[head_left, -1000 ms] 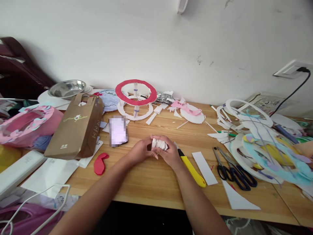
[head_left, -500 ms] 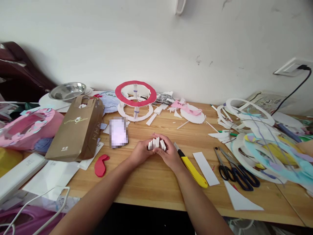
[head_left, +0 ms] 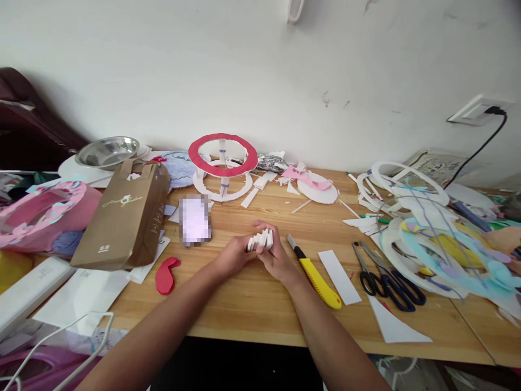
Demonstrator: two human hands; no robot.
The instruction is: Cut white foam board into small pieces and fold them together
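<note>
White foam strips (head_left: pixel 260 240) stacked, gripped between both hands.

My yellow utility knife (head_left: pixel 314 270) lies near black scissors (head_left: pixel 386 279) on the wooden table (head_left: pixel 252 304). A brown paper bag (head_left: pixel 124 217) lies left of my red-ringed foam stand (head_left: pixel 222 163).

The table (head_left: pixel 252 304) was pale wood, smooth with a faint sheen. The strips (head_left: pixel 260 240) looked like thick matt white foam board. The knife (head_left: pixel 315 273) had a glossy yellow plastic body. The bag (head_left: pixel 122 217) was matt brown paper. The bowl (head_left: pixel 106 151) was shiny metal. The scissors (head_left: pixel 386 277) had glossy black plastic handles.
</note>
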